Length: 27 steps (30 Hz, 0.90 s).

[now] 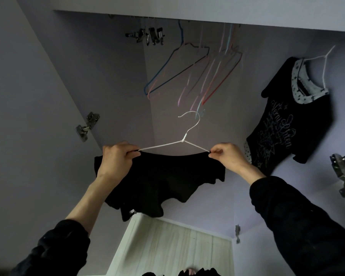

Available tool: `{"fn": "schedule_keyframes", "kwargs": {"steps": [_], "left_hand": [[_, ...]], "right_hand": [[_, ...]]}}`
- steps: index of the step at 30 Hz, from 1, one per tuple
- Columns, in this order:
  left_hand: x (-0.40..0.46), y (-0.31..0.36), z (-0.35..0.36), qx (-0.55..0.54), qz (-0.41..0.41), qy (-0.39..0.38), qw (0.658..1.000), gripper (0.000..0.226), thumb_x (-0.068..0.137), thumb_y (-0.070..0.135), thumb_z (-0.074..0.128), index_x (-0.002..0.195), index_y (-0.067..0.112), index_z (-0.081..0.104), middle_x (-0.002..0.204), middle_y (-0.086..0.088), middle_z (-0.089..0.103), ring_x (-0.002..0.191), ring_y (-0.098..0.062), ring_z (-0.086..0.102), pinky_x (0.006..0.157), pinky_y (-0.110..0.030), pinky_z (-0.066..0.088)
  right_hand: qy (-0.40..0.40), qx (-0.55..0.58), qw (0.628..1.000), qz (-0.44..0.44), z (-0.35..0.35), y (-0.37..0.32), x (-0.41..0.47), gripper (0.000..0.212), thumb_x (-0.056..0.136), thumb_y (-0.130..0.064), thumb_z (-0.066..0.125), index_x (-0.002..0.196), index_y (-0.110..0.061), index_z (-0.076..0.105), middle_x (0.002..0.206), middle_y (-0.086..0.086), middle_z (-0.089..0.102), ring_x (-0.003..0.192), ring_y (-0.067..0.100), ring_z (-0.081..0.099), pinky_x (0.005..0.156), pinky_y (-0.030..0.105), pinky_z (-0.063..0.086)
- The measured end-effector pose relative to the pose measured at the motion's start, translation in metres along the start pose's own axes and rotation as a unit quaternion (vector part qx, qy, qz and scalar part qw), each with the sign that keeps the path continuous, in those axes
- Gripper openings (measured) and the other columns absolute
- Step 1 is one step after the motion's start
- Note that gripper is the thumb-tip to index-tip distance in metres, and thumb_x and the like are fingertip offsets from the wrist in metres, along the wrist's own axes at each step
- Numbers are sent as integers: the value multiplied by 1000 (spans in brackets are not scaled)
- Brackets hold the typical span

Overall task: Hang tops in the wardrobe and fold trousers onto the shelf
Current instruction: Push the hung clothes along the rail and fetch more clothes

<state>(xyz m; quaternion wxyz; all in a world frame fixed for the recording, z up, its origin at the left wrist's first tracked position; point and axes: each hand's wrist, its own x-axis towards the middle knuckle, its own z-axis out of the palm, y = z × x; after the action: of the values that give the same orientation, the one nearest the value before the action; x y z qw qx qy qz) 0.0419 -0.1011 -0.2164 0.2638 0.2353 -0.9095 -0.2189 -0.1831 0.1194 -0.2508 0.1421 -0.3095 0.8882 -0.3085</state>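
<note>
The left hand (118, 158) grips the left shoulder of a black top (161, 186), with fingers curled around the fabric and the left end of a white wire hanger (184, 139). The right hand (226, 156) pinches the right shoulder of the top together with the right end of the hanger between thumb and fingertips. The top hangs below the hanger, held up in front of the open wardrobe (112, 76), its lower edge bunched and uneven. The hanger hook points upward and is free, not touching anything. Above it, in the wardrobe, a group of empty coloured wire hangers (189, 70) hangs in blue, pink and red; they are blurred. To their left hangs a cluster of metal clip hangers (149, 35). At the right, a second black top with a silver print (291, 120) and a pale star-pattern collar hangs on another white hanger. Metal door hinges (87, 125) show on the left and right wardrobe sides. A pale wood-grain panel (173, 246) lies below the held top. Both arms wear dark sleeves (307, 226).
</note>
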Motion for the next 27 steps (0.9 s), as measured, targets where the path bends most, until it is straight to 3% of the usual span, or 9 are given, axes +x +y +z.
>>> {"fn": "schedule_keyframes", "kwargs": {"steps": [5, 11, 16, 19, 23, 27], "left_hand": [[-3, -2, -3, -3, -27, -8, 1000, 12, 83, 3, 66, 93, 0, 74, 91, -12, 71, 86, -27, 64, 78, -25, 44], [-5, -2, 0, 14, -25, -15, 999, 12, 84, 3, 66, 92, 1, 74, 90, -11, 71, 88, -29, 62, 76, -27, 41], [-2, -5, 1, 20, -34, -22, 999, 11, 83, 6, 67, 89, 4, 75, 88, -9, 72, 93, -28, 57, 76, -24, 35], [-2, -11, 3, 24, -44, -49, 998, 9, 82, 9, 69, 88, 7, 76, 86, -6, 73, 92, -26, 60, 77, -26, 40], [-2, -13, 5, 39, -46, -76, 995, 9, 83, 11, 68, 88, 10, 76, 87, -4, 73, 90, -25, 61, 77, -29, 45], [-1, -11, 10, 55, -39, -96, 993, 12, 84, 10, 67, 93, 9, 75, 93, -6, 72, 95, -27, 58, 80, -30, 44]], "right_hand": [[9, -12, 999, -39, -4, 0, 2, 7, 84, -17, 68, 82, -11, 71, 86, -1, 63, 85, 19, 60, 86, 38, 48], [6, -25, 998, -61, -4, 4, 4, 15, 87, -12, 64, 74, -15, 58, 83, -3, 55, 81, 19, 57, 81, 36, 46], [-12, -7, 998, -67, -6, 4, 3, 14, 89, -9, 60, 76, -10, 55, 83, 1, 55, 82, 23, 56, 76, 31, 43], [-20, -4, 997, -69, -8, 4, 3, 12, 91, -9, 59, 79, -7, 56, 84, 3, 57, 83, 23, 57, 77, 34, 45], [-10, 3, 998, -68, -10, 5, 4, 16, 91, -11, 58, 77, -15, 54, 76, -5, 57, 79, 19, 58, 77, 37, 47], [16, 14, 999, -48, -13, 5, 8, 11, 94, -15, 54, 83, -13, 55, 82, 4, 62, 82, 22, 59, 75, 36, 46]]}}
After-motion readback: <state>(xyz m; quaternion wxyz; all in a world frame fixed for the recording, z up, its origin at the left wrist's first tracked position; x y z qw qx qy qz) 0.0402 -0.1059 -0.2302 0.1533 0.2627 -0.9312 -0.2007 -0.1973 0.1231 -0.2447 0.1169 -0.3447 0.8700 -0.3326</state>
